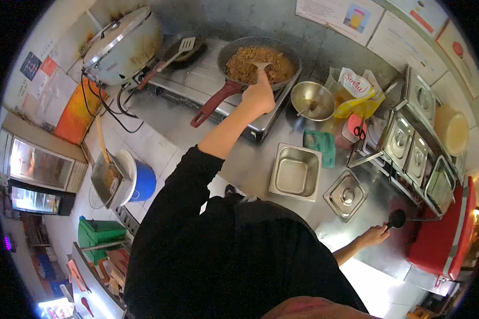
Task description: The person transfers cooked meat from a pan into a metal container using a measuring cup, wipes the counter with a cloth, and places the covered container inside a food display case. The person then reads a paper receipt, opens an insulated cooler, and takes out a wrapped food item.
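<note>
head view: my left hand [259,97] is clamped on a turner [262,65], blade in the brown food [247,59] in the pan [258,41], 12 o'clock, on the stove [199,77]. my right hand [375,236], well apart at 4, grips a black scoop [397,218]. steel container [295,173] at 3, lid [345,196] just beside it. bowl [311,99] at 2.

Upper centre, the left hand [258,99] holds a pale-bladed spatula [261,65] in brown crumbly food [246,55] inside a round dark pan [277,45]. Lower right, the right hand [375,235] grips a small round black scoop [397,218].
</note>
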`<action>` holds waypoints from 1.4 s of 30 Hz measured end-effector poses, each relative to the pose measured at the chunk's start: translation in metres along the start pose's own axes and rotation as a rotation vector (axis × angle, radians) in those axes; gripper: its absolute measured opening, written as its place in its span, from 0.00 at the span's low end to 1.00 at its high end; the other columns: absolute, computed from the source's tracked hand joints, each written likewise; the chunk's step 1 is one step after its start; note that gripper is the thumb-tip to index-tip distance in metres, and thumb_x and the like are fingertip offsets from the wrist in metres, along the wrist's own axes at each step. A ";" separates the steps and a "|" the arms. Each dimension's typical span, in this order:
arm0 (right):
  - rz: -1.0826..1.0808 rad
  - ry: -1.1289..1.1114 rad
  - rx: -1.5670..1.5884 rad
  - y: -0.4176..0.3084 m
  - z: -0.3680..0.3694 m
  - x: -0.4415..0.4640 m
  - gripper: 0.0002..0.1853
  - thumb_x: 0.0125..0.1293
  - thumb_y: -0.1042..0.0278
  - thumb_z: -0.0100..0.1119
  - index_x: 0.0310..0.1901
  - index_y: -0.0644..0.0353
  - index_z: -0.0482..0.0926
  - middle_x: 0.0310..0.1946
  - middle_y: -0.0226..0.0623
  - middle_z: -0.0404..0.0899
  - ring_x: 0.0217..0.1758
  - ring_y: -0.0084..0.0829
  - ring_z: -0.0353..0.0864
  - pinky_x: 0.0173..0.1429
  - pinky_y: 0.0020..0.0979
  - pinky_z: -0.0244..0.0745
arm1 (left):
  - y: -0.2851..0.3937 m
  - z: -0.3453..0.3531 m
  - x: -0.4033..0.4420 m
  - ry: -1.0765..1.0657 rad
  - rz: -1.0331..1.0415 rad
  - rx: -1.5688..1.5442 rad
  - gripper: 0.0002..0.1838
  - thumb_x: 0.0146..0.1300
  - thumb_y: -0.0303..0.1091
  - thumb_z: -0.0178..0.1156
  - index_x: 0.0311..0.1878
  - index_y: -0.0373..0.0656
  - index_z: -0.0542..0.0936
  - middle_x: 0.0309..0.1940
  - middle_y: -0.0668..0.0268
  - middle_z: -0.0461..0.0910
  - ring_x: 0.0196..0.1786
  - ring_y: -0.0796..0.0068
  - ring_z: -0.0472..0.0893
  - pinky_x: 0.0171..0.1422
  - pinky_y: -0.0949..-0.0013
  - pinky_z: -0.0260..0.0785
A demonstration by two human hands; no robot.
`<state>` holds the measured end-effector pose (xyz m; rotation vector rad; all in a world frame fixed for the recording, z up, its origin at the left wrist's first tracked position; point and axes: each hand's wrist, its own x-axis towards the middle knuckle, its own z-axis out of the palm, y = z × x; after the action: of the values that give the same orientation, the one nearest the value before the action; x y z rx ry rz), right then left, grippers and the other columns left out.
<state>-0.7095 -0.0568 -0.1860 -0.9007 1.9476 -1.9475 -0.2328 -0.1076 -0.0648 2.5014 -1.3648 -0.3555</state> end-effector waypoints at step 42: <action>0.271 -0.850 -0.200 0.015 0.099 -0.164 0.23 0.41 0.69 0.72 0.17 0.52 0.59 0.14 0.20 0.60 0.18 0.18 0.56 0.23 0.22 0.53 | -0.214 -0.118 0.001 -0.507 0.104 -1.101 0.17 0.66 0.37 0.43 0.54 0.40 0.70 0.23 0.70 0.68 0.13 0.84 0.63 0.16 0.81 0.53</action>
<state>-0.5282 -0.0445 -0.2492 -1.1800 1.6231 -0.9725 -0.0250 0.0164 -0.0296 1.4496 -0.9824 -1.3426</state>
